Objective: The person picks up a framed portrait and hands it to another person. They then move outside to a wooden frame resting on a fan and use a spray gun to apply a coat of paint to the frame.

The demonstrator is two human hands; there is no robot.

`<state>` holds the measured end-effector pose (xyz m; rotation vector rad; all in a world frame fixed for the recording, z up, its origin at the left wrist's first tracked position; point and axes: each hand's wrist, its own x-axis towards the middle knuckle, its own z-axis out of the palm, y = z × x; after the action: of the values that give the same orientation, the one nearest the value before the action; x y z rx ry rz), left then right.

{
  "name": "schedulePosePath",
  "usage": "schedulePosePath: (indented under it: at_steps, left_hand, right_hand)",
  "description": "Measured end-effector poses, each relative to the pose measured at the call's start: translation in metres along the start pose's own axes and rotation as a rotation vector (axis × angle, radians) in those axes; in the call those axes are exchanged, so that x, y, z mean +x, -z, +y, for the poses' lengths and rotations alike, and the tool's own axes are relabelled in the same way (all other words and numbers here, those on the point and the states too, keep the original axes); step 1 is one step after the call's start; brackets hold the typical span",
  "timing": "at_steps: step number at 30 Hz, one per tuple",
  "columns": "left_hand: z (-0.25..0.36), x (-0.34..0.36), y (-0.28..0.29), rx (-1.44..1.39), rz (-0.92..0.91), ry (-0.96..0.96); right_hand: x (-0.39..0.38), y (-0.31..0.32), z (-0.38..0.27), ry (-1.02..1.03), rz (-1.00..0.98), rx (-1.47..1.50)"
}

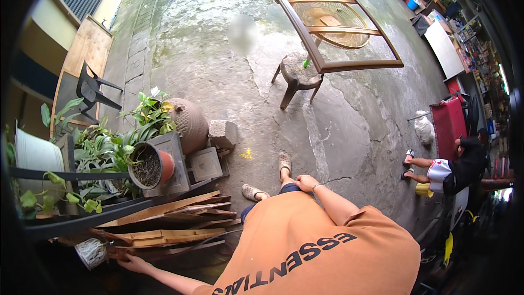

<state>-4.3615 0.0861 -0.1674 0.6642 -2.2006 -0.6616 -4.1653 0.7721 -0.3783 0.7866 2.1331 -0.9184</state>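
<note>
At the lower left my left hand (132,263) reaches out with its fingers closed round a brown-stained part of what looks like a paint spray gun (113,239). Its metal cup (90,254) is spattered with white and grey; the grip itself is partly hidden in shadow. My right hand (307,182) lies on my thigh near the knee, holding nothing, fingers loosely laid out. Ahead, a brown wooden frame (311,49) with two crossbars stands tilted over a worn plastic stool (297,74). A round fan grille (333,19) shows behind the bars.
Wooden boards (164,237) are stacked beside my left arm. Beyond them are potted plants (150,165), a large clay jar (187,125) and a concrete block (222,133). A dark plastic chair (95,90) stands far left. At right, another person (461,166) bends by a red table (448,127).
</note>
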Motion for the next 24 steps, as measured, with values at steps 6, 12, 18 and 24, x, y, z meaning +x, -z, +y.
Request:
schedulePosePath:
  at_steps: [6,12,18,24]
  left_hand:
    - [0.071,-0.019,0.012,-0.475,-0.060,0.152]
    - [0.059,0.012,-0.005,-0.368,0.140,0.123]
    - [0.055,-0.021,-0.001,-0.398,0.186,0.200]
    - [0.056,-0.022,0.013,-0.312,0.221,0.201]
  right_hand:
    - [0.048,0.027,0.035,0.176,0.026,-0.050]
    - [0.078,0.034,0.086,0.056,-0.085,0.379]
    - [0.099,0.087,0.089,-0.017,-0.075,0.310]
    - [0.098,0.074,0.077,0.000,-0.108,0.352]
